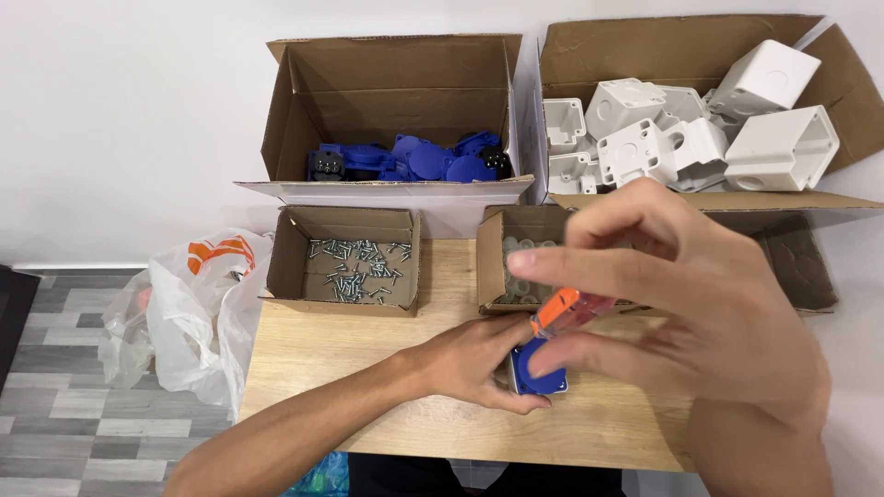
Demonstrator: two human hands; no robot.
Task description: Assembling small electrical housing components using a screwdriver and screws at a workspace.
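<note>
A light wooden table [368, 368] carries everything, standing against a white wall. At its back right, the biggest cardboard box [681, 55] is heaped with white plastic housings [686, 129]. Beside it on the left, a second large cardboard box [387, 92] holds a layer of blue socket covers [414, 161]. In front of that box sits a small open carton [345, 262] with loose silver screws [354, 269] scattered over its floor. To the right of it, another small carton [493, 262] holds pale round plastic parts [520, 276], partly hidden behind the raised hand. A white plastic bag [189, 313] with an orange mark hangs off the table's left edge over the grey floor.

The right hand [700, 313] is raised close to the camera and looks large and slightly blurred. Its thumb and fingers are pinched round the orange handle of a screwdriver [566, 311], the forefinger stretched out above it; the tool's tip points down towards the blue part below.

The left hand [483, 364] lies flat on the table near the front middle, fingers curled around the side of a blue-faced socket [539, 370], pressing it onto the wood. The socket sits just in front of the carton of round parts.
</note>
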